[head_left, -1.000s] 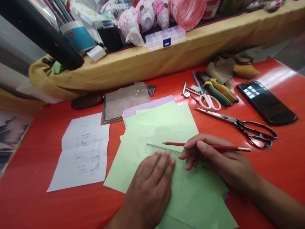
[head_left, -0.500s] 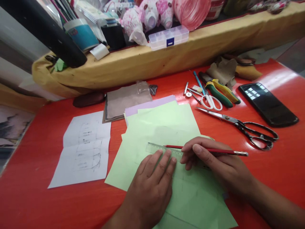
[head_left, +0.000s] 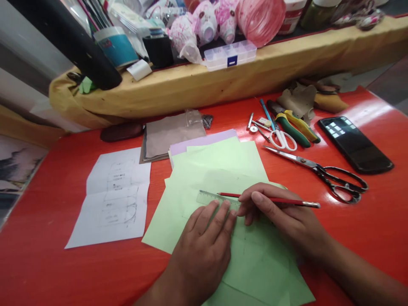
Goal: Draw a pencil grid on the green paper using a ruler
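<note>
Light green paper sheets [head_left: 219, 165] lie overlapped on the red table. A clear ruler [head_left: 204, 197] rests on the top sheet, tilted slightly. My left hand [head_left: 204, 246] lies flat over the ruler's lower edge, fingers stretched out and a little apart. A red pencil [head_left: 287, 200] is pinched between the thumb and fingers of my right hand [head_left: 277, 212], its tip near the ruler's upper edge. Thin pencil lines show faintly on the green paper. Left of it lies a creased white sheet [head_left: 111, 199] with a drawn pattern.
Large scissors [head_left: 306, 161], a black phone [head_left: 355, 144], white-handled scissors [head_left: 282, 138] and green-yellow pliers [head_left: 293, 127] lie at the right. Brown sheets [head_left: 174, 136] and a dark case [head_left: 121, 131] sit behind. A cloth-covered shelf [head_left: 191, 89] borders the back.
My right hand and the pencil have moved slightly left along the ruler. My left hand stays on the ruler. The camera view has shifted a little.
</note>
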Demonstrator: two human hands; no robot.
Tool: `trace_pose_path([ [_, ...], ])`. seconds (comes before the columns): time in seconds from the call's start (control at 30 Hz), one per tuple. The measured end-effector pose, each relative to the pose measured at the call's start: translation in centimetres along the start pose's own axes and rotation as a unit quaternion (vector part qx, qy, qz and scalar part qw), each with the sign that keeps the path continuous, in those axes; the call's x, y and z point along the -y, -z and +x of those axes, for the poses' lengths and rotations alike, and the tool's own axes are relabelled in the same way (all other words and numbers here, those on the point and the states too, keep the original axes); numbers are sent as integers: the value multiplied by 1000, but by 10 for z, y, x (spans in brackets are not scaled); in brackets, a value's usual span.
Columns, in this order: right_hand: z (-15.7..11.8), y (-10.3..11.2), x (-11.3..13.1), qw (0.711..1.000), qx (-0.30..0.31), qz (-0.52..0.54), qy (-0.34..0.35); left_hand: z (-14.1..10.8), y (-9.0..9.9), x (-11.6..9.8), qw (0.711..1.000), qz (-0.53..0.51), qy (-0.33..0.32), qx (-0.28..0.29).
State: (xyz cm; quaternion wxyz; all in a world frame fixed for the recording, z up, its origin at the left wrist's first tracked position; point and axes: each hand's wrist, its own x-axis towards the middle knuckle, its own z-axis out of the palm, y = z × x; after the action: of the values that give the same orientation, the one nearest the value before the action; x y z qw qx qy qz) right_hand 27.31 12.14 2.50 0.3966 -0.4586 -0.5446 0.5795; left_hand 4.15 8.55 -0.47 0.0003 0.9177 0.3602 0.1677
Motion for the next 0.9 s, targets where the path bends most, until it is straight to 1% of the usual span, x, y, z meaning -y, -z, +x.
trace_pose_path([
  [0.17, 0, 0, -1, 1000, 1, 1, -3, 0, 0, 0, 1000, -2, 1, 9],
  [0.9, 1, -1, -1, 1000, 8, -14, -5, -1, 0, 0, 1000, -7, 2, 10],
])
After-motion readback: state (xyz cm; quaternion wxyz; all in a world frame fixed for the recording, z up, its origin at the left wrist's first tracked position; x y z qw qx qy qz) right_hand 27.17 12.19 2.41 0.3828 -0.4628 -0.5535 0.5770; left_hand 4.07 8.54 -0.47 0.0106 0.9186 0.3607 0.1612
